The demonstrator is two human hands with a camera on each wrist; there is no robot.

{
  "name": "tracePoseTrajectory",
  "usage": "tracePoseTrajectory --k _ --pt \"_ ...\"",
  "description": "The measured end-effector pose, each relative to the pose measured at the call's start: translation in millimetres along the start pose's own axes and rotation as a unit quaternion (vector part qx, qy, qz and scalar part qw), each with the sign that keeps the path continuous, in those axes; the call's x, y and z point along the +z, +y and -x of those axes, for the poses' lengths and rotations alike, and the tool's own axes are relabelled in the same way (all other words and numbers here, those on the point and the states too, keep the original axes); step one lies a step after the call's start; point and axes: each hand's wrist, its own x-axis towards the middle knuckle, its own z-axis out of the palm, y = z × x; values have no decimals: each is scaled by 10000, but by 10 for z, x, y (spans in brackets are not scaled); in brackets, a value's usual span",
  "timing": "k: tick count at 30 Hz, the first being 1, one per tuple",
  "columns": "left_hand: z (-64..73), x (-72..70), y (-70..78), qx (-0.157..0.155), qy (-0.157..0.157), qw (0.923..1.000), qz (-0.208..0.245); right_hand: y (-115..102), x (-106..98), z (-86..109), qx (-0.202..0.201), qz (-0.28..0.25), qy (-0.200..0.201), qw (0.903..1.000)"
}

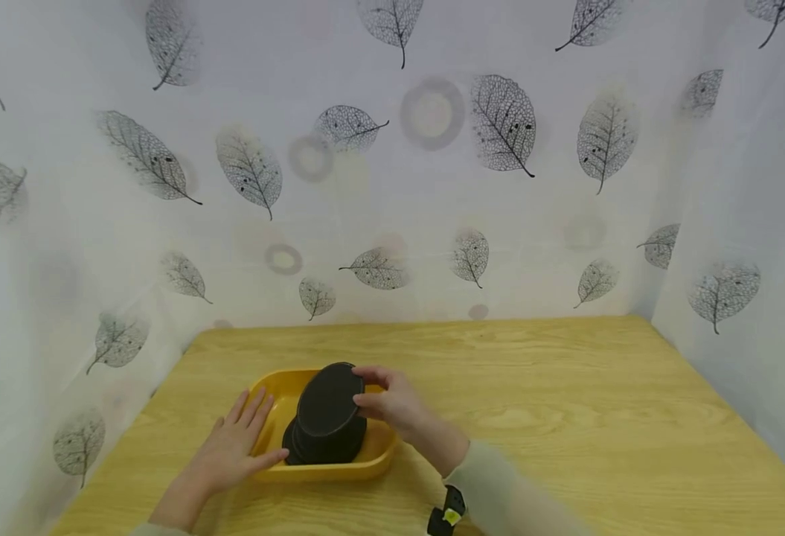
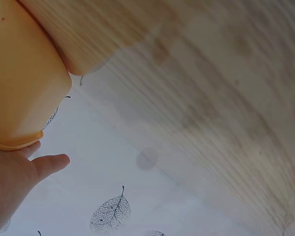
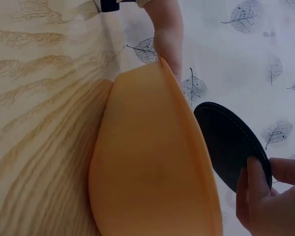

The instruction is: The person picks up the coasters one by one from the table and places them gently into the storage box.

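Note:
A yellow plastic tray sits on the wooden table. Inside it is a black holder-like piece with a wider base. A black round coaster-like disc with a stitched edge is tilted at its top; whether they touch cannot be told. My right hand pinches the disc's right edge between thumb and fingers, as the disc in the right wrist view also shows. My left hand rests at the tray's left side, fingers straight over the rim, thumb spread toward the black base.
The wooden table top extends to the right and behind the tray. White curtains with a leaf print hang at the back and both sides. A black strap with a small device is on my right wrist.

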Motion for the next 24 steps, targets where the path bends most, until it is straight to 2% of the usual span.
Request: tracePoseTrajectory --k 8,17,24 --pt "-7 27 4 11 107 9999 -68 42 126 -13 -8 113 78 9999" --pt "-23 20 -3 -27 52 10000 -42 79 157 -58 2 222 105 9997" --pt "-12 1 -5 19 41 10000 34 99 157 -59 -106 -82 115 9998"
